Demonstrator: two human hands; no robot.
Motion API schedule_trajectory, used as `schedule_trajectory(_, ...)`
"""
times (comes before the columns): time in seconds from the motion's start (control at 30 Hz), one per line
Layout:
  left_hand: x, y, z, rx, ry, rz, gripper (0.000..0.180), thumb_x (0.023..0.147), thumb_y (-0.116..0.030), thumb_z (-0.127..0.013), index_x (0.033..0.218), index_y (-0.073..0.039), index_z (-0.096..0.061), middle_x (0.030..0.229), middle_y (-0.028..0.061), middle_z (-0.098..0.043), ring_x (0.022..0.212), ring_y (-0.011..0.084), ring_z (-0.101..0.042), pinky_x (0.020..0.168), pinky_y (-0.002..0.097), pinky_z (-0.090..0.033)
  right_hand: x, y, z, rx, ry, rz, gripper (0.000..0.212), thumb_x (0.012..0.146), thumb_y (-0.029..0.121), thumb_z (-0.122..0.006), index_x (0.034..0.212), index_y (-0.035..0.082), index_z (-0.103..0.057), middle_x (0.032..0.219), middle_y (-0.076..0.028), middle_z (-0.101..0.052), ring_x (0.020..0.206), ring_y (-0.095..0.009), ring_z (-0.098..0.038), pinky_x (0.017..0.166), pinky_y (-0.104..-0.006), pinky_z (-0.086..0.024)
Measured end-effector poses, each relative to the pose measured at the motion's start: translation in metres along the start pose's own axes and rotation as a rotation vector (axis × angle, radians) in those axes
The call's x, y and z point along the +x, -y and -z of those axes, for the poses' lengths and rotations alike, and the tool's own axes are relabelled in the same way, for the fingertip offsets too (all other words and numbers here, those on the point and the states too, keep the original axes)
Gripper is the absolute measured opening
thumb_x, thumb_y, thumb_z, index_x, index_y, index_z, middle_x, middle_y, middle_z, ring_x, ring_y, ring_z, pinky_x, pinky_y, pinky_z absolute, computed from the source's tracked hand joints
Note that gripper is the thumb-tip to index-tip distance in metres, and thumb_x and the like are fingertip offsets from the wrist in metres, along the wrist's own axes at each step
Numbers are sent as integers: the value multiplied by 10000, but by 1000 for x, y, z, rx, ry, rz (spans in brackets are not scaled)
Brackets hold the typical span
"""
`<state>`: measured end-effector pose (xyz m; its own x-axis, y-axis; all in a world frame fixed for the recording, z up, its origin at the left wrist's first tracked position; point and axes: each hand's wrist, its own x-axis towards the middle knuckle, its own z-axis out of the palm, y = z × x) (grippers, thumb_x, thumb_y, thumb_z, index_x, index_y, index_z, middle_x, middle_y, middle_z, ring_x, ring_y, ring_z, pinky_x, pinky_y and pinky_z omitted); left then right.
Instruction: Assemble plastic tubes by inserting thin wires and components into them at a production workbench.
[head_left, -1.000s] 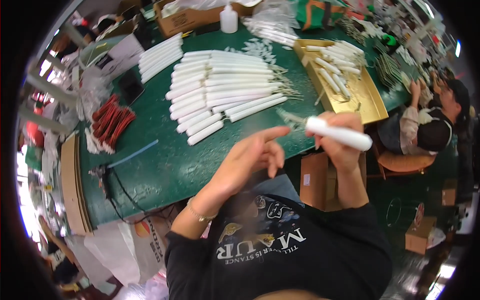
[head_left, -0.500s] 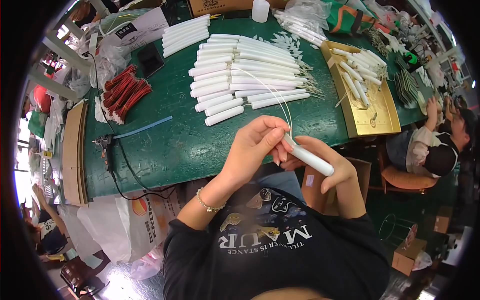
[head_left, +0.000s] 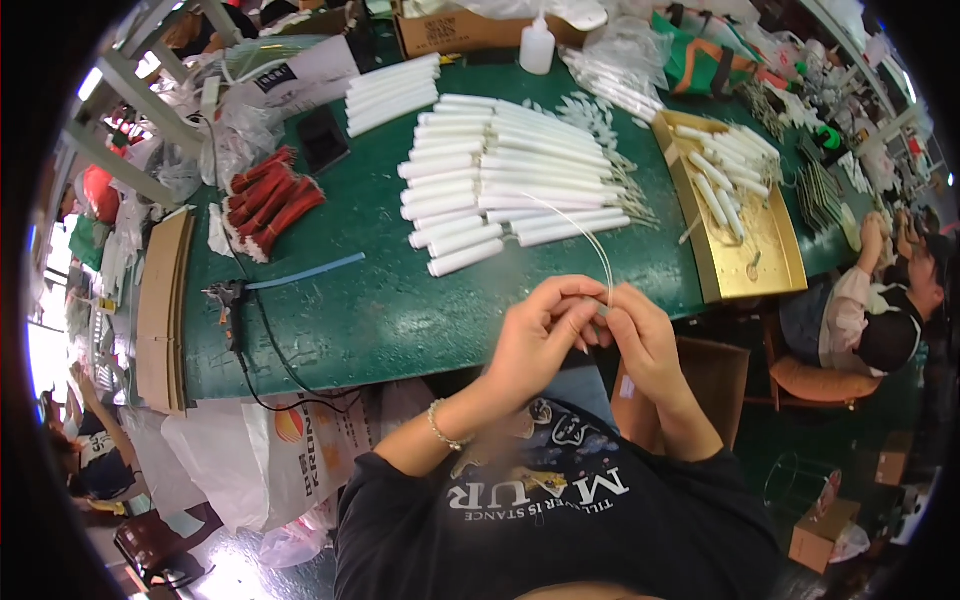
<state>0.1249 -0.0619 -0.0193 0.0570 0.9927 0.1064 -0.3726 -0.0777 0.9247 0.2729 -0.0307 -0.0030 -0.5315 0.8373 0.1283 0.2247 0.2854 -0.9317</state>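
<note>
Standing beside the bench (head_left: 420,335), I am observing two hands working together over its front edge. The left hand (head_left: 540,335) is curling its fingers and pinching near a small greyish piece (head_left: 601,311); the right hand (head_left: 642,332) is meeting it, thumb and fingers nearly closed on the same spot. Thin pale wires (head_left: 605,262) are rising from between the fingertips and arching over the bench. Whether the palms are hiding anything more, I cannot tell. In my judgement, the step in hand is fine fingertip handling at the wires' lower end; the next move is calling for a steady pinch, without tugging.
</note>
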Motion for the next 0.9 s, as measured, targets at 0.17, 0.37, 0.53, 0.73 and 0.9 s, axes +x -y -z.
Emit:
schedule_trajectory(0.17,-2,-2,6,74,30,67,347,843,-32,-475,1179,-8,-392,771,53,-571,666,86,-536,591,208,-451,0,2,-3,-352,-71,225,182,804,68,-498,960,4,-565,720,-110,-512,619,-220,-509,548,-278,-394)
schedule_trajectory(0.37,-4,-19,19,38,108,178,319,835,-59,-480,1149,-12,-447,677,31,-553,581,67,-505,512,193,-412,-3,9,2,-484,-40,261,184,766,55,-541,946,49,-579,681,-103,-515,607,-266,-504,519,-338,-386)
schedule_trajectory(0.53,-3,-19,36,-210,48,88,215,873,-139,-424,1001,10,-510,643,54,-535,516,102,-483,472,207,-397,-3,8,4,-530,-28,313,149,723,-13,-572,869,9,-593,651,-102,-492,561,-232,-479,499,-290,-373)
schedule_trajectory(0.73,-2,-27,55,-225,-239,-32,313,905,-280,-383,939,-2,-523,600,69,-510,473,119,-431,437,218,-358,-4,4,12,-366,-171,206,114,737,-30,-564,841,-5,-604,642,-53,-493,567,-134,-469,491,-242,-347)
schedule_trajectory(0.9,-3,-19,62,-240,-215,-101,327,906,-297,-373,948,-20,-543,556,52,-480,447,110,-390,417,215,-318,-8,-4,10,-195,-298,242,113,769,-16,-547,865,-21,-607,660,-31,-509,550,-77,-447,481,-189,-330)
